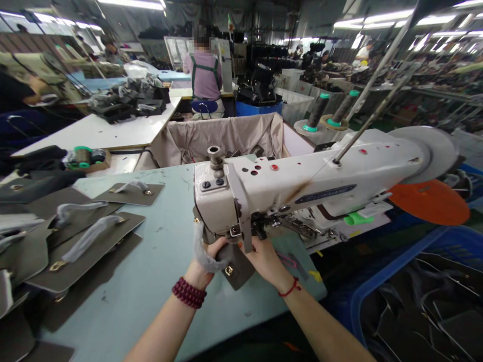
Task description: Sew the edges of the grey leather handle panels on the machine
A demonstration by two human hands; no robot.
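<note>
A white industrial sewing machine (309, 188) stands on a pale blue table (158, 251). Under its head lies a dark grey bag panel (238, 269) with a wrapped handle and brass fittings. My left hand (208, 261) grips the panel's left side, fingers curled round the wrapped handle. My right hand (266, 259) presses on the panel's right side just below the needle area, its fingers partly hidden by the machine head. A dark bead bracelet is on my left wrist and a red string on my right.
Several similar grey panels with wrapped handles (83, 241) are stacked at the table's left. A fabric-lined bin (226, 138) sits behind the machine. A blue crate (422, 296) with dark pieces is at lower right. Thread cones (317, 113) stand behind. Other people work further back.
</note>
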